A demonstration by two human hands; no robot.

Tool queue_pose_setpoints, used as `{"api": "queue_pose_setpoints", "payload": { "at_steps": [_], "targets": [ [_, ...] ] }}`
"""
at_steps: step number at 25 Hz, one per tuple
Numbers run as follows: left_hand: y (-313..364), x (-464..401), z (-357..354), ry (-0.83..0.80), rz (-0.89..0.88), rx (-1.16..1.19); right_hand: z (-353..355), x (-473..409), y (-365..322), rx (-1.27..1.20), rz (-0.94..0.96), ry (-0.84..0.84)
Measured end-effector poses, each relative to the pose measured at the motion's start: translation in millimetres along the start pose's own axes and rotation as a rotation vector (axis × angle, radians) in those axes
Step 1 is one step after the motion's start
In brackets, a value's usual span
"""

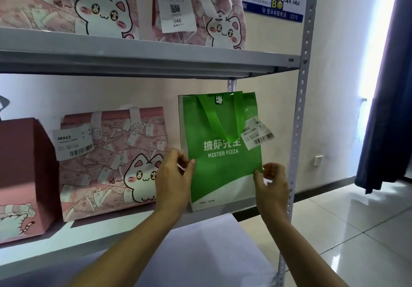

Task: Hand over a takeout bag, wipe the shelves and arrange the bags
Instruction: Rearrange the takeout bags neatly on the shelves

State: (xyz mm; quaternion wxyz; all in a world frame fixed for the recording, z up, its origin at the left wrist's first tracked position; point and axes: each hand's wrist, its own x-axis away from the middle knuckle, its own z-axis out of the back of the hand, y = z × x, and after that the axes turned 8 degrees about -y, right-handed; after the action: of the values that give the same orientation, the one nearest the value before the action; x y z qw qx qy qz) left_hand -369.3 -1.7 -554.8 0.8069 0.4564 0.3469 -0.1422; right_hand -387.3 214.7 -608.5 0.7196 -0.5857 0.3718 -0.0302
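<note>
A green and white "Mister Pizza" takeout bag (pixel 220 159) stands upright at the right end of the middle shelf (pixel 93 235), with a label tag hanging from its handle. My left hand (pixel 174 179) pinches the bag's left edge. My right hand (pixel 273 184) pinches its right edge, low down. A pink cat-print bag (pixel 107 161) stands to the left of the green one, touching my left hand's side. A dark pink box-shaped bag (pixel 24 175) sits at the far left.
The upper shelf (pixel 133 50) carries two more pink cat-print bags (pixel 66 3), one with a receipt marked 046 (pixel 176 3). A perforated grey upright (pixel 298 112) bounds the rack on the right. Beyond it are tiled floor (pixel 356 231) and a dark blue curtain (pixel 388 108).
</note>
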Motion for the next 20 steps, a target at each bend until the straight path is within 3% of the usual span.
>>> {"api": "queue_pose_setpoints", "payload": {
  "at_steps": [6,12,20],
  "targets": [
    [-17,39,-3,-0.148,-0.134,-0.225,-12,-9,12,0.063,-0.013,-0.034],
    [-29,45,-7,-0.219,0.000,-0.122,-19,-14,15,0.074,-0.043,-0.038],
    [-28,44,-9,-0.292,0.054,-0.200,-25,-10,11,0.066,-0.044,-0.132]
  ]
}}
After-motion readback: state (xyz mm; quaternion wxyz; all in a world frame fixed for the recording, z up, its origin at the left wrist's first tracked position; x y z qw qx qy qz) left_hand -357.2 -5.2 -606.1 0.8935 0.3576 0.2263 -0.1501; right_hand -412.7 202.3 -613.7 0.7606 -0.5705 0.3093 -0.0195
